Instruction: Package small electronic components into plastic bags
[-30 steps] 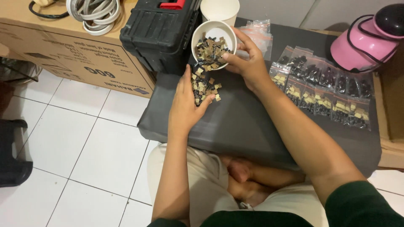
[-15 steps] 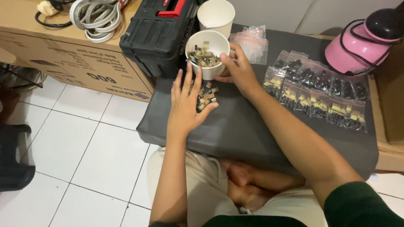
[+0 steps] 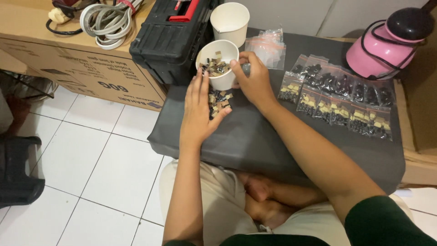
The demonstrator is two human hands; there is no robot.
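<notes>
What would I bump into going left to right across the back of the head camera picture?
Coiled cable → black toolbox → empty white cup → clear plastic bags → pink helmet.

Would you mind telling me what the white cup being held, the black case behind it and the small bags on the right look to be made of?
The cup looks like matte paper: thin rolled rim, no gloss. The case looks like moulded hard plastic, ribbed and dull black. The bags look like clear thin plastic film, judging by the glare and contents showing through. The right hand grips the cup.
</notes>
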